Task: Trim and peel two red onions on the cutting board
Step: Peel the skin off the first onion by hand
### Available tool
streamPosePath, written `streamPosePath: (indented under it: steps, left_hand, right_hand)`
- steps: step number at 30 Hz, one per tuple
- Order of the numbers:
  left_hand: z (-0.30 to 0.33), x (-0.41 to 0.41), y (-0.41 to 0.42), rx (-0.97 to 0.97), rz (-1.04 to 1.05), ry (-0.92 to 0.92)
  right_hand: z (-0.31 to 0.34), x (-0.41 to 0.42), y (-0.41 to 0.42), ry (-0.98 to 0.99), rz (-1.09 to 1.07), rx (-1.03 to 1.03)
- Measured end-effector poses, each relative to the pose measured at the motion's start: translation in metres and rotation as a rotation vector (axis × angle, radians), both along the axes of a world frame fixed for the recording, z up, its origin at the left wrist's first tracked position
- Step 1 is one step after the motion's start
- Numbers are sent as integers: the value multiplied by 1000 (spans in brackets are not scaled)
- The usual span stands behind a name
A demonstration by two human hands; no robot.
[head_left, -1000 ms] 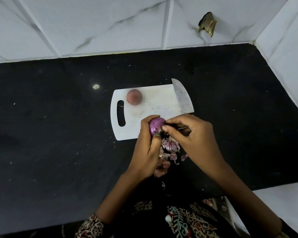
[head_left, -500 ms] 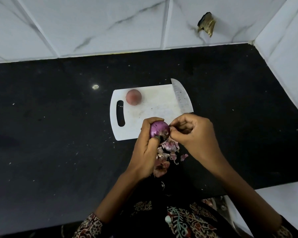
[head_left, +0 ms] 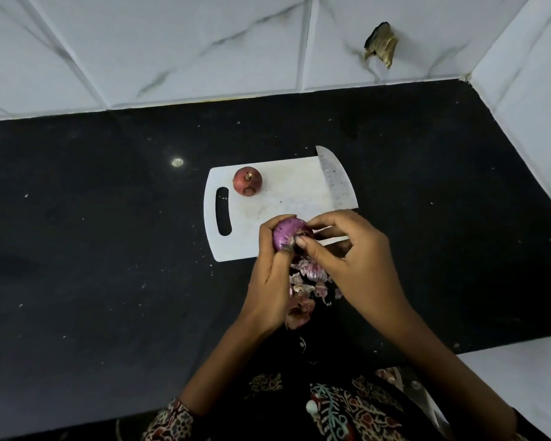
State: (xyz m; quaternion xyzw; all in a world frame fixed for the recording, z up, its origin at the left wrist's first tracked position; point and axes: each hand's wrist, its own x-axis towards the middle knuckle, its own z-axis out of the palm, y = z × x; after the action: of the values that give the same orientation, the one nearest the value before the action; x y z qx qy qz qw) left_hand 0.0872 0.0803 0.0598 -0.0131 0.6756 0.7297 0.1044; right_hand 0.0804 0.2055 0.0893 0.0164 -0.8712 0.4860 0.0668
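Note:
My left hand point(head_left: 272, 278) grips a partly peeled purple onion point(head_left: 287, 232) above the near edge of the white cutting board point(head_left: 287, 198). My right hand point(head_left: 353, 259) pinches the skin at the onion's right side with thumb and forefinger. A second onion point(head_left: 247, 181), still in its red-brown skin, sits on the board's far left near the handle slot. A wide knife blade point(head_left: 334, 179) lies along the board's right edge; its handle is hidden behind my right hand. Loose peels point(head_left: 309, 281) lie on the counter under my hands.
The black stone counter point(head_left: 93, 249) runs to white marble wall tiles at the back and right. A dark chipped hole point(head_left: 380, 44) marks the back wall. The counter's front edge is near my patterned clothing point(head_left: 331, 409).
The onion has turned a little in my left hand and shows more bare purple. My right hand's fingers have shifted along its right side, still working at the skin.

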Motion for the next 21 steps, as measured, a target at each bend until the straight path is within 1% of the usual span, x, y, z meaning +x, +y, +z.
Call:
streamPosePath:
  steps: [2, 4, 9, 14, 17, 18, 21]
  left_hand:
    - [0, 0, 0, -32, 2, 28]
    - [0, -1, -1, -74, 4, 57]
    - [-1, 0, -3, -195, 22, 153]
    - [-4, -2, -1, -260, 18, 203]
    - [-5, -1, 0, -268, 2, 216]
    - [-5, -1, 1, -262, 1, 213]
    - [-4, 2, 4, -226, -12, 165]
  right_hand:
    - [-3, 0, -3, 107, 25, 78]
    - [-5, 0, -5, 171, 19, 88]
    - [-6, -1, -6, 232, -19, 71]
    - [-7, 0, -11, 279, -10, 216]
    - [-10, -2, -12, 242, -31, 316]
    - [-11, -2, -14, 206, -38, 293]
    - [-14, -1, -20, 62, -71, 97]
